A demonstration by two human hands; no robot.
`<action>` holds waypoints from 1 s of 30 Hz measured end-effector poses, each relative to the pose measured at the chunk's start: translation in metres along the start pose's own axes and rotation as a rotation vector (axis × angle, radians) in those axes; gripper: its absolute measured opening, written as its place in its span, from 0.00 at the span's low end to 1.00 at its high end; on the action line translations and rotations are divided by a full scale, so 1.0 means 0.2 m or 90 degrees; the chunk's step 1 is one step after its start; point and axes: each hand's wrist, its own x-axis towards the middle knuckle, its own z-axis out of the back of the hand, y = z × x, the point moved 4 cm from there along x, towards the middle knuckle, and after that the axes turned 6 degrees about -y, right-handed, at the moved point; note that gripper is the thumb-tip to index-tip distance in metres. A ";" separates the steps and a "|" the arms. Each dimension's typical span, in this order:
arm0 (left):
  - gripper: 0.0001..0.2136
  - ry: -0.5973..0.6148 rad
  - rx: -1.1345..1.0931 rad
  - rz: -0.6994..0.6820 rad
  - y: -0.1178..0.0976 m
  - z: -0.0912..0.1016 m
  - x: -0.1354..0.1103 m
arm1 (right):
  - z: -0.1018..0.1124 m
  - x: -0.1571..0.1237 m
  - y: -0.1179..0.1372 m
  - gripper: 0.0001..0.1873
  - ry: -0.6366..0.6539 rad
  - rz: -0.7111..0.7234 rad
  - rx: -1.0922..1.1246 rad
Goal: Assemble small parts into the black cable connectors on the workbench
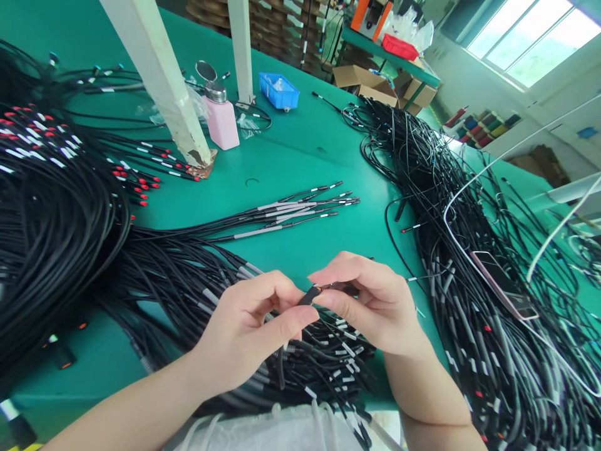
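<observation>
Between my two hands is a small black connector (310, 294) with a bit of orange at its end. My left hand (256, 319) pinches its body between thumb and fingers. At the orange end, the thumb and forefinger of my right hand (370, 297) close on the same piece; whether they hold anything more is hidden. Under and behind my hands lies a thick bundle of black cables (188, 269) with grey ribbed sleeves and white labels. Several sleeved cable ends (291, 210) fan out on the green table beyond my hands.
Coiled black cables (61, 207) with red tips are heaped at the left. Another long cable heap (451, 250) fills the right, with a phone (504, 285) and white cord on it. White posts (164, 81), a pink pump bottle (222, 122) and a blue tray (279, 93) stand behind.
</observation>
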 end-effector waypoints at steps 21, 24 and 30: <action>0.09 0.009 0.007 0.009 0.00 0.01 0.00 | 0.00 0.01 0.00 0.06 0.008 0.030 -0.010; 0.09 0.004 0.016 0.003 0.00 0.01 0.00 | 0.00 0.01 0.00 0.07 0.010 0.056 -0.005; 0.10 0.044 0.034 0.013 -0.01 -0.01 0.00 | 0.00 0.01 0.01 0.11 0.018 0.096 0.017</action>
